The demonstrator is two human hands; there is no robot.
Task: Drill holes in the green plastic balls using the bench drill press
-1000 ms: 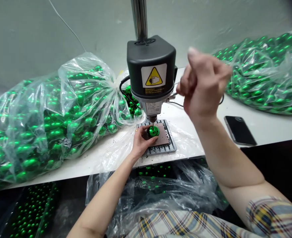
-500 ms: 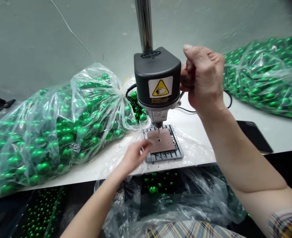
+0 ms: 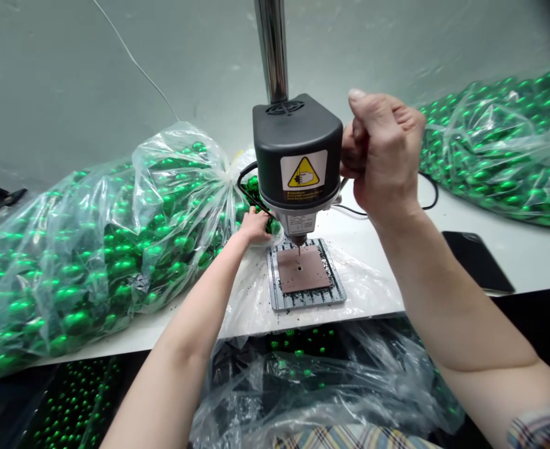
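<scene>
My right hand is closed in a fist beside the black motor housing of a small drill press, wrapped round its feed handle, which the fingers mostly hide. A thin drill bit points down over a brown square pad with a small dark hole. Under the pad lies a grey slotted base plate strewn with dark green bits. My left hand reaches left of the drill among loose shiny green balls, fingers apart and partly hidden; I see no ball held.
A large clear bag of green balls fills the left of the white table; another bag of green balls lies at the right. A black phone-like slab rests near the front edge. Crumpled clear plastic hangs below.
My left hand has moved from the pad's left edge up and away, to the loose green balls beside the drill. My right hand stays at the handle, almost unmoved.
</scene>
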